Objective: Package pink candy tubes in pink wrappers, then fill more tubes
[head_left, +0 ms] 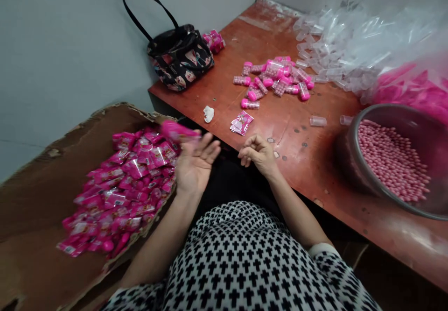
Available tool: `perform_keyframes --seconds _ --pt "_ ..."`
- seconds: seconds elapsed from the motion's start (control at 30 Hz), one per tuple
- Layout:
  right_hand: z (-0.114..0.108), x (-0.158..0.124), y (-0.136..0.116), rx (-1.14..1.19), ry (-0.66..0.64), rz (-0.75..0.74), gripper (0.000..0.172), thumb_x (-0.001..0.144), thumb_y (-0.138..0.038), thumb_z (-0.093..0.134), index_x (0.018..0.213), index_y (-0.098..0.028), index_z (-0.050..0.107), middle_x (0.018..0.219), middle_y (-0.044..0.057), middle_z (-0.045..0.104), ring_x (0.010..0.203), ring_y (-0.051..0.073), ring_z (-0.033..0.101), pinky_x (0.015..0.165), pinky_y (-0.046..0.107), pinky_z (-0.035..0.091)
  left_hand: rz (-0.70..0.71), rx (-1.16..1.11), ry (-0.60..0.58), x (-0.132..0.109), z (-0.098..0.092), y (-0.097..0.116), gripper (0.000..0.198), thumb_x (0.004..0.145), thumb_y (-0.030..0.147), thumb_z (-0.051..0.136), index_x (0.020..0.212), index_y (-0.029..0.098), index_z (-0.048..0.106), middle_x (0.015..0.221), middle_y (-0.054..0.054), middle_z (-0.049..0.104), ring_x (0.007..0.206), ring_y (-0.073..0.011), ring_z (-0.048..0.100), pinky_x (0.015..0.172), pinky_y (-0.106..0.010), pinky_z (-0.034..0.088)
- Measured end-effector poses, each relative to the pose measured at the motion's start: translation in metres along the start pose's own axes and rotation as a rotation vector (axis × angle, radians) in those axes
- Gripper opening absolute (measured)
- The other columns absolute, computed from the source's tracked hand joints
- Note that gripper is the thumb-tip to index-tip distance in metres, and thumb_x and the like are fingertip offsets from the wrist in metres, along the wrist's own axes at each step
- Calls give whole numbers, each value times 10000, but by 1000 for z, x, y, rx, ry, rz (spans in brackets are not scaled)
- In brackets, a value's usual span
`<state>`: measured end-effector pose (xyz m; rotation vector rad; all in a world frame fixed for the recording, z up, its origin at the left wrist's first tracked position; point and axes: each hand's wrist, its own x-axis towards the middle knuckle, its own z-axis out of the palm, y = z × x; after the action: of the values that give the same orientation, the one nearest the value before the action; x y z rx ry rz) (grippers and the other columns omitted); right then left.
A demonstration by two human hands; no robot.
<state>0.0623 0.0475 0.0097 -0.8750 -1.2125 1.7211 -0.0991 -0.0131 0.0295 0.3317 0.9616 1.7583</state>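
Just left of the middle of the view, near eight o'clock, the person's left hand (194, 166) had its palm up and its fingers spread apart, with a shiny pink packet (177, 131) by the thumb and fingers. The packet was blurry, so I could not tell if the hand was holding it or letting it go. It was over the table-side edge of a big brown box (49, 189), and a heap of packets (126, 189) lay inside, between eight and nine o'clock. If the fingers were too loose, the packet could have dropped down the dark gap between the box and the red table (290, 133). The heap came right up to the box edge nearest the left arm, so a hard throw might have made some slide out. Close by, near four o'clock, the right hand (257, 154) was by the table edge with its fingers curled in; no thing showed in it, but I could not tell if the tips met. Some flat packets (242, 123) lay past it, between one and two o'clock, near the edge, and a quick swipe could have knocked them off. Little bottles (273, 70) were piled farther out that way, and they looked round enough to roll if bumped. At three o'clock, a gray bowl (350, 159) had many pink beads (390, 161) in it; a big bump from the right elbow could have tipped some out.
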Motion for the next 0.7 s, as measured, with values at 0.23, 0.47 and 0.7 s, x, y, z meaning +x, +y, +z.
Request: perform_keyframes --seconds 0.23,0.47,0.7 --pt "-27 -3 11 -106 173 -1 352 718 -488 678 724 -195 482 547 -55 627 373 76 556 332 154 409 288 580 -9 55 -9 -32 450 755 449 661 1141 223 610 1158 -87 663 1096 -221 609 1012 -396 410" --pt "-31 -6 7 -210 169 24 328 753 -478 645 706 -185 506 555 -41 619 387 62 531 352 153 397 535 1505 -335 122 23 -84 248 821 233 596 1053 216 683 1332 -95 541 1326 -302 379 1116 -526 198" --pt "-40 15 13 -261 252 -17 298 751 -461 640 765 -188 521 645 -26 614 505 81 560 444 183 437 689 1330 -320 125 10 -101 204 847 234 559 992 245 702 1227 -50 627 1284 -249 443 1119 -499 223"
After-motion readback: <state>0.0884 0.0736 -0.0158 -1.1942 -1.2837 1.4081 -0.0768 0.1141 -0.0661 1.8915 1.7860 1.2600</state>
